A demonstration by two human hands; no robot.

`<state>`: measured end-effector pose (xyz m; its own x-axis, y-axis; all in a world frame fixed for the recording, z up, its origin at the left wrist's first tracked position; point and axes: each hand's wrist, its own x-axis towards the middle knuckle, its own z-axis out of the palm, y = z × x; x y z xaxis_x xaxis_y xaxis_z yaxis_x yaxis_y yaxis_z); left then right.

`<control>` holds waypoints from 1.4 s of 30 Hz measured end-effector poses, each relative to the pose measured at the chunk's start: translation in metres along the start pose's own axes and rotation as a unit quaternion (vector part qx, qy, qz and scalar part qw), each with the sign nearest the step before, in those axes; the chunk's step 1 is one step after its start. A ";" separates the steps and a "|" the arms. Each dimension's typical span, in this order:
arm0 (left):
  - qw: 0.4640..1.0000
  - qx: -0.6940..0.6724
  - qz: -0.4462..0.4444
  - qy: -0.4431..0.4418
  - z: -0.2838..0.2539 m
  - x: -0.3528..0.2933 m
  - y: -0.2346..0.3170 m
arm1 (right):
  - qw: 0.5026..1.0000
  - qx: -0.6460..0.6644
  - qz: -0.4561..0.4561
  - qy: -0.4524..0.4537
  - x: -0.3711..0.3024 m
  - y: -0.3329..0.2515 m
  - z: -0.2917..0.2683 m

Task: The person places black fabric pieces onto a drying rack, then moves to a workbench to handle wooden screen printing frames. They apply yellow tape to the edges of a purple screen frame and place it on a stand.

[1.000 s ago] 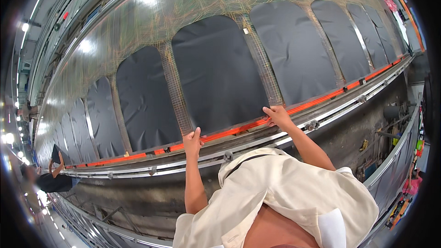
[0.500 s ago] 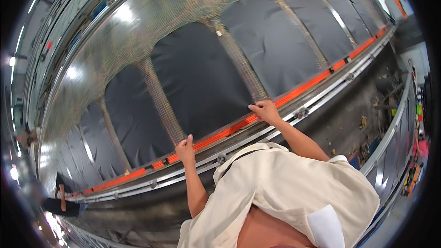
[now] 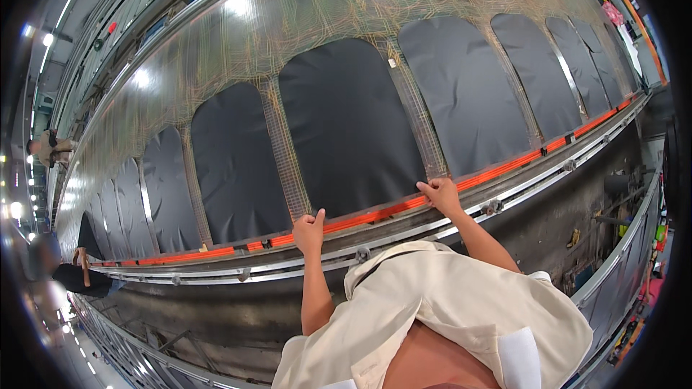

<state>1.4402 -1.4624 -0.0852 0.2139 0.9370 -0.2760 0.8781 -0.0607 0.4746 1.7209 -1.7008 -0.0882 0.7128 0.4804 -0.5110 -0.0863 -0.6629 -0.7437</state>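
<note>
A black flexible sheet point(image 3: 349, 126) with a rounded far end lies in front of me on a long table covered with thin printed lines. My left hand point(image 3: 308, 233) is closed at the sheet's near left corner, thumb raised. At its near right corner my right hand point(image 3: 441, 195) is closed, with the thumb pointing left over the edge. Both hands seem to pinch the sheet's near edge; the fingertips beneath are hidden. Between them an orange strip point(image 3: 375, 214) runs along the table's near side.
More black sheets point(image 3: 461, 94) lie on both sides, parted by grid-marked bands point(image 3: 287, 151). A metal rail point(image 3: 288, 271) with round knobs borders the table before me. Another person's arm point(image 3: 84, 266) reaches over the table at far left; a further person point(image 3: 54, 150) stands beyond.
The whole view has shifted, so the table and sheets sit further right and lower in the picture. Both hands stay at the same two corners of the black sheet.
</note>
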 end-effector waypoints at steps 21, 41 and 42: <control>0.832 0.140 0.537 0.016 0.106 0.175 0.245 | 0.989 0.071 0.128 -0.026 -0.007 -0.015 -0.006; 0.776 -0.016 0.581 -0.247 0.132 -0.014 0.192 | 0.954 -0.298 -0.021 -0.015 0.013 -0.076 -0.052; 0.786 -0.095 0.545 -0.277 0.123 -0.007 0.185 | 0.954 -0.289 -0.083 -0.008 0.025 -0.082 -0.044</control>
<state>1.6539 -1.5229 -0.0986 0.9941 0.0687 0.0843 -0.0235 -0.6214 0.7832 1.7763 -1.6598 -0.0213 0.6714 0.6126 -0.4170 0.4291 -0.7801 -0.4553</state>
